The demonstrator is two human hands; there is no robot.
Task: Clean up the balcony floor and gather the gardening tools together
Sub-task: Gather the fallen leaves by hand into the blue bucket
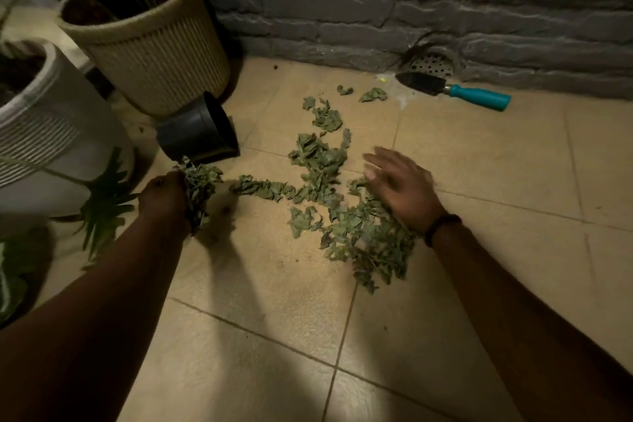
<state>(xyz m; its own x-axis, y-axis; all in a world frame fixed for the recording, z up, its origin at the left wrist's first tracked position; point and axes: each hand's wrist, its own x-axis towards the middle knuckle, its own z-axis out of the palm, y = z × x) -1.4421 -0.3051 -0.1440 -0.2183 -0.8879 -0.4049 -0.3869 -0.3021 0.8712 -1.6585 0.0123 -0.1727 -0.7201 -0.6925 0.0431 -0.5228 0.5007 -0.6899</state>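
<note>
Left hand (164,195) clutching crumpled green leaves (346,216), scattered

Leaves (329,188) lie mid-floor, tipped pot (198,134) left, trowel (452,89) behind by the wall (376,3).

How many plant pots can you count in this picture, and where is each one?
3. A beige ribbed pot stands by the wall, a white ribbed pot at the left edge, and a small black pot lies tipped between them. Others may sit out of frame.

Home balcony: beige tiled floor (479,154), grey brick wall (342,3), floor drain (432,65), potted plants (150,44).
</note>
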